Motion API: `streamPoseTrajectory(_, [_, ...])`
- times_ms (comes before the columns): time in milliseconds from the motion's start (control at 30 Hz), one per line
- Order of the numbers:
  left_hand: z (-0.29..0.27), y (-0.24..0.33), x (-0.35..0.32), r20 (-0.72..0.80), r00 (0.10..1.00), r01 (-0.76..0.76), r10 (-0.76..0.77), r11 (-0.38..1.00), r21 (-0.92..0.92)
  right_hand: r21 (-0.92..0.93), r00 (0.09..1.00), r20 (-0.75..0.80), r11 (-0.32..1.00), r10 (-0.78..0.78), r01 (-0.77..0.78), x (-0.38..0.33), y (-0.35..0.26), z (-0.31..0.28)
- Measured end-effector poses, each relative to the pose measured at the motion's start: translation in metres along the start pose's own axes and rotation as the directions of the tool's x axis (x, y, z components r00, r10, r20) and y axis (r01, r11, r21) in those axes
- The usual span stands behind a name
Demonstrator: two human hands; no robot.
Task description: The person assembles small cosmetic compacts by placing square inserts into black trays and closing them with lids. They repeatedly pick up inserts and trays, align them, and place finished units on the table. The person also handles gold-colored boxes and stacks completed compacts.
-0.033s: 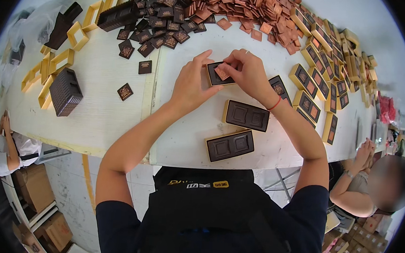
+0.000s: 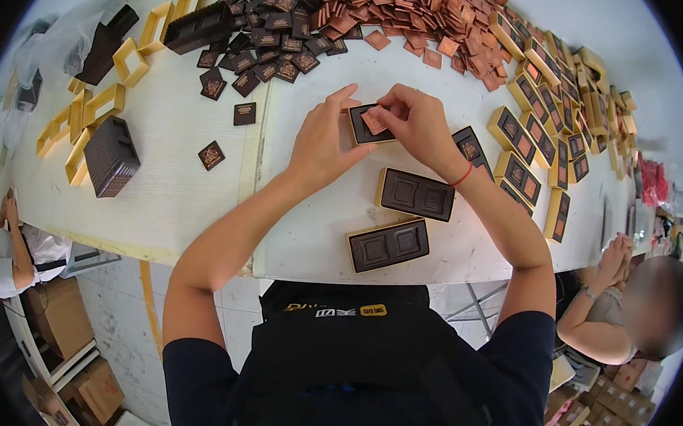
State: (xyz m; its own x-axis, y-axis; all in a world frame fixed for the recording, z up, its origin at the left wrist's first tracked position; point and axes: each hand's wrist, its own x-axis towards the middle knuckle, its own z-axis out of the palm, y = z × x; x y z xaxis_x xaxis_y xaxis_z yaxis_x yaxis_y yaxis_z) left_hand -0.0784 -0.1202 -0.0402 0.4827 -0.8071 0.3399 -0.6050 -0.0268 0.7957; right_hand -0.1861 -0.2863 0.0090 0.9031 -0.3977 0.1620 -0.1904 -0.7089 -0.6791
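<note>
Fingertips of the right hand (image 2: 419,123) are pinching a copper-coloured square (image 2: 374,122) over the dark inside of a gold-edged box (image 2: 367,136), and the left hand (image 2: 323,136) is arching around that box's nine-o'clock side, how firmly I cannot tell! Out from there, two dark-lined trays (image 2: 415,194) are lying at five o'clock on the bench (image 2: 175,209), dark squares (image 2: 278,38) are spilling across eleven, and a copper-coloured heap (image 2: 426,17) is sprawling towards one.

White, yellow lettering (image 2: 336,312) across black apron (image 2: 331,355); gold print (image 2: 212,155) on dark squares (image 2: 245,114).
</note>
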Motion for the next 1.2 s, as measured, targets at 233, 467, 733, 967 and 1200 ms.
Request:
streamPoseTrajectory(233, [0.003,0.0,0.002,-0.007,0.998,-0.061,0.062,0.997,0.042,0.062,0.999,0.045,0.998,-0.003,0.0,-0.011,-0.013,0.001])
streamPoseTrajectory(467, [0.007,0.002,0.007,0.042,0.986,-0.164,0.158,0.968,0.189,-0.365,0.984,-0.076,0.923,-0.163,0.124,-0.099,0.009,-0.068])
streamPoseTrajectory(733, [0.072,0.02,0.056,0.221,0.942,-0.281,0.252,0.953,0.11,-0.617,0.948,-0.286,0.784,-0.139,-0.071,-0.155,0.077,-0.082])
streamPoseTrajectory(967, [0.054,0.064,0.073,0.405,0.885,-0.269,0.23,0.962,0.041,-0.516,0.916,-0.385,0.849,-0.114,-0.111,-0.152,0.097,-0.11])
streamPoseTrajectory(1200, [0.014,0.043,0.028,0.606,0.73,-0.253,0.317,0.948,-0.191,-0.321,0.897,-0.329,0.928,-0.294,0.186,-0.018,0.089,-0.076])
